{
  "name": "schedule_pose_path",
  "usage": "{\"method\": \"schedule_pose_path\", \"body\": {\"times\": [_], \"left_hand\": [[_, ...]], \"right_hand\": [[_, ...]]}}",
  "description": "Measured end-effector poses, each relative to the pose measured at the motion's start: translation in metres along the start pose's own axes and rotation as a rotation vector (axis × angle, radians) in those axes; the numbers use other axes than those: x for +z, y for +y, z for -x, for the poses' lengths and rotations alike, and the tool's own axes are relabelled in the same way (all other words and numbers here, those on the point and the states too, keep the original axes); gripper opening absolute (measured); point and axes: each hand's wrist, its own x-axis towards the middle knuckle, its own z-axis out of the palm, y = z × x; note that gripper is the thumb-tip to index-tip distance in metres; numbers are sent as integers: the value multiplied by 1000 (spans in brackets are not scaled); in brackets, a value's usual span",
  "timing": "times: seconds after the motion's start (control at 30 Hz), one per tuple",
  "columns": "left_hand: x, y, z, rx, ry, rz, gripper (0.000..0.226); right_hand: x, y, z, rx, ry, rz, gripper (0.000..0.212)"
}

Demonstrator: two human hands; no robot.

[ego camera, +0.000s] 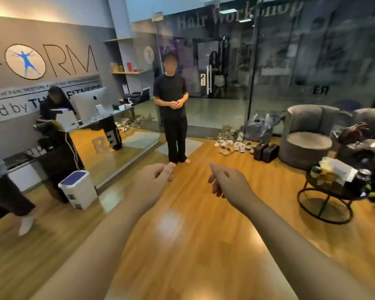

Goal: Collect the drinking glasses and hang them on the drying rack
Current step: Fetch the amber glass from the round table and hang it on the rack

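Two bare arms reached forward over a wooden floor (pixel 193 245) in a reception lobby. The left hand (pixel 154 180) was loosely curled, fingers bent inward and holding nothing. The right hand (pixel 227 182) was likewise half closed and empty, its index finger extended forward. The two hands hung apart above the floor, touching nothing.

No drinking glass could be made out with certainty, and no drying rack appeared in view. The only candidates were on a small round surface (pixel 325 191) at right — a cluttered spot bearing jars (pixel 315 171), crumpled paper (pixel 336 167) and dark containers, too blurred to identify.

A person in black (pixel 173 109) stood barefoot ahead of the hands, hands clasped at the waist. Behind a reception desk (pixel 59 148) at left another person sat by a monitor (pixel 91 105), while a third figure's legs (pixel 7 202) showed at the far left edge. A white bin (pixel 78 189) with a blue lid stood on the floor just beside the desk.

Along the glass wall (pixel 290 61) lay shoes (pixel 232 146), two dark cases (pixel 266 151) and a plastic bag (pixel 258 126) — near a grey armchair (pixel 307 135).
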Motion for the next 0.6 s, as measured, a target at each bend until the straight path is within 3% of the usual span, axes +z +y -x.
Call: {"method": "schedule_pose_path", "body": {"times": [0.23, 0.6], "left_hand": [[104, 22, -169, 88, -102, 18, 31], [330, 104, -417, 379, -397, 107, 40]], "right_hand": [[-85, 85, -130, 165, 178, 105, 67], [-241, 186, -284, 268, 486, 213, 60]]}}
